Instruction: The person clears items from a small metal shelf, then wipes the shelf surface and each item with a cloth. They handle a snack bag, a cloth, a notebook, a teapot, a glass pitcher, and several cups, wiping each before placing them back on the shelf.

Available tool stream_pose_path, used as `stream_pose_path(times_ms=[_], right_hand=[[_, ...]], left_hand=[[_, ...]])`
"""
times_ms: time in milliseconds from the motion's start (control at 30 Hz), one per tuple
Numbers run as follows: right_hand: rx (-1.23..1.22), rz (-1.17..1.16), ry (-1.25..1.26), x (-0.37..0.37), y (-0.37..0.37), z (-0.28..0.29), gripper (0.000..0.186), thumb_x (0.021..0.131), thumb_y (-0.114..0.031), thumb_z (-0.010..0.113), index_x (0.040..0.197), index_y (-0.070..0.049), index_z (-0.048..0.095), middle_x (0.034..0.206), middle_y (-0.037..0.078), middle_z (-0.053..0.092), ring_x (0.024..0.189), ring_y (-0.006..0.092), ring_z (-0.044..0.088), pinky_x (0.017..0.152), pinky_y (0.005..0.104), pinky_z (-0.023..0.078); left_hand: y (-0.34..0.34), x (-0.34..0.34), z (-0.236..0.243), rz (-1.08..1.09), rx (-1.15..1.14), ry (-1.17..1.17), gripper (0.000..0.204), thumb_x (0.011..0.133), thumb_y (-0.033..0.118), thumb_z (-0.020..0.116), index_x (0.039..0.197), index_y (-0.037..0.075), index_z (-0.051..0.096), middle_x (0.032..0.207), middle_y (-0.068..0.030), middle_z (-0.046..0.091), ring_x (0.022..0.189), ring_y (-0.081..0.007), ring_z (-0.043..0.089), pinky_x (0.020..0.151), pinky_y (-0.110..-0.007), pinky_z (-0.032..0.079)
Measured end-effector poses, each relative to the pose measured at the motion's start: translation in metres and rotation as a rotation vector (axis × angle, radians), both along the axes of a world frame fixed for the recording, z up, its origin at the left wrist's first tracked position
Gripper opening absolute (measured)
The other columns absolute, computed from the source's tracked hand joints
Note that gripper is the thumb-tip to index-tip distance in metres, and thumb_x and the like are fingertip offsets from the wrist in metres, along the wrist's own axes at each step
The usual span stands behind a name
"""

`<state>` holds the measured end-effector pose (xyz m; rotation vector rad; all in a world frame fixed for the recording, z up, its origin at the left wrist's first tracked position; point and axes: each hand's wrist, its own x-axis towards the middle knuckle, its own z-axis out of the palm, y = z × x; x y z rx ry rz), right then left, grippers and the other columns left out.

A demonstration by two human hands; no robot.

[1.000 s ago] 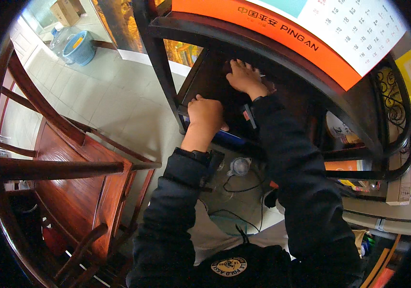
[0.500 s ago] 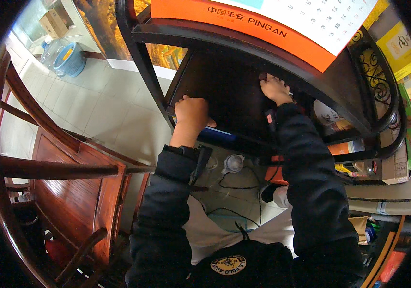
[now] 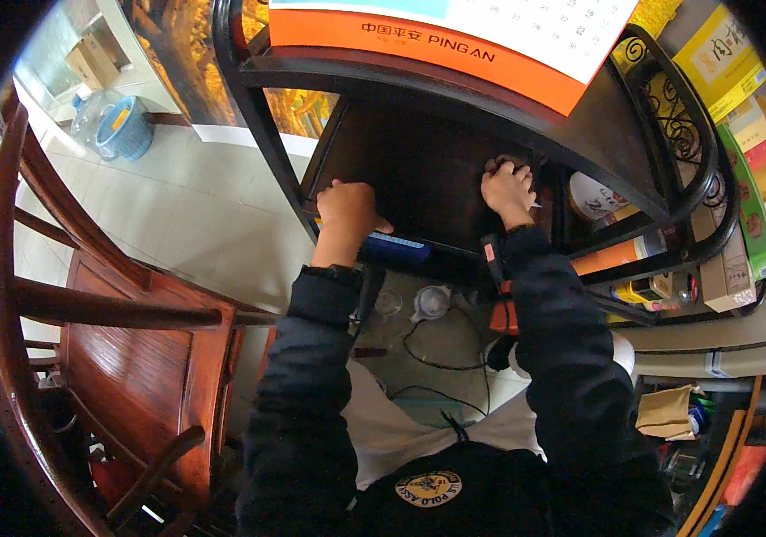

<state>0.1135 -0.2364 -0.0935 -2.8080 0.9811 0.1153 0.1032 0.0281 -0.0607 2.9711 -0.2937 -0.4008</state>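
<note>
My left hand (image 3: 345,210) is closed over the front left edge of a dark wooden shelf (image 3: 410,143), thumb toward the right. At the shelf's right end, my right hand (image 3: 508,188) has curled fingers over something dark and small, with a thin pale bit showing beside it; I cannot make out what it is. A slim black item with a pinkish label (image 3: 490,252) is just below my right wrist. A blue item (image 3: 405,251) lies under the front edge. Above hangs or rests a calendar (image 3: 428,27) with an orange band.
A wooden chair (image 3: 128,358) stands at left. Behind are a blue bucket (image 3: 123,134), clear jug (image 3: 88,116) and carton (image 3: 88,63). A round plug-like device (image 3: 429,302) with cables lies on the floor between my legs. Boxes (image 3: 745,206) and a curved metal rail (image 3: 692,215) are at right.
My right hand has moved rightward along the shelf to its right end, its fingers more curled. My left hand stays at the front left edge. The view has shifted slightly.
</note>
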Motion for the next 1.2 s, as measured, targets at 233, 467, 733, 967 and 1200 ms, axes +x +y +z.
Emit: stream_pose_path(times_ms=[233,467,733,967,1200], right_hand=[[0.054,0.029,0.004,-0.004,0.019,0.001,0.065,0.088,-0.036,0.043,0.142,-0.005,0.024,0.15,0.023,0.011,0.139,0.0358,0.011,0.106,0.0561,0.017],[0.096,0.156,-0.01,0.028,0.052,-0.009,0.065,0.087,-0.033,0.041,0.141,-0.001,0.022,0.149,0.024,0.012,0.139,0.0373,0.009,0.106,0.0589,0.016],[0.151,0.194,0.007,0.074,0.064,0.0,0.06,0.087,-0.033,0.044,0.137,-0.002,0.033,0.147,0.02,0.023,0.135,0.0356,0.019,0.103,0.0576,0.02],[0.213,0.413,0.161,0.094,0.081,0.015,0.067,0.086,-0.033,0.046,0.142,-0.003,0.024,0.149,0.019,0.017,0.139,0.0339,0.014,0.11,0.0492,0.015],[0.156,0.643,0.1,0.125,0.12,-0.011,0.067,0.084,-0.029,0.046,0.14,0.001,0.026,0.148,0.022,0.019,0.137,0.0358,0.018,0.111,0.0455,0.017]], left_hand=[[0.0,-0.002,0.003,-0.003,0.03,-0.013,0.068,0.051,0.052,0.081,0.104,0.012,0.068,0.122,-0.0265,0.053,0.109,-0.0326,0.057,0.09,-0.041,0.043],[0.0,0.003,-0.004,-0.009,-0.013,-0.007,0.069,0.05,0.05,0.082,0.105,0.01,0.067,0.124,-0.03,0.049,0.108,-0.035,0.057,0.089,-0.041,0.044],[0.0,0.003,-0.01,0.024,-0.018,-0.007,0.072,0.051,0.049,0.082,0.109,0.009,0.066,0.13,-0.0315,0.044,0.115,-0.0394,0.051,0.095,-0.044,0.04],[-0.002,0.001,-0.023,0.03,-0.019,-0.09,0.076,0.051,0.051,0.081,0.108,0.004,0.064,0.132,-0.0304,0.041,0.118,-0.0411,0.047,0.094,-0.046,0.041],[-0.001,-0.003,-0.031,-0.008,0.026,-0.173,0.087,0.051,0.055,0.079,0.109,-0.006,0.059,0.131,-0.0309,0.042,0.109,-0.0399,0.053,0.087,-0.047,0.046]])
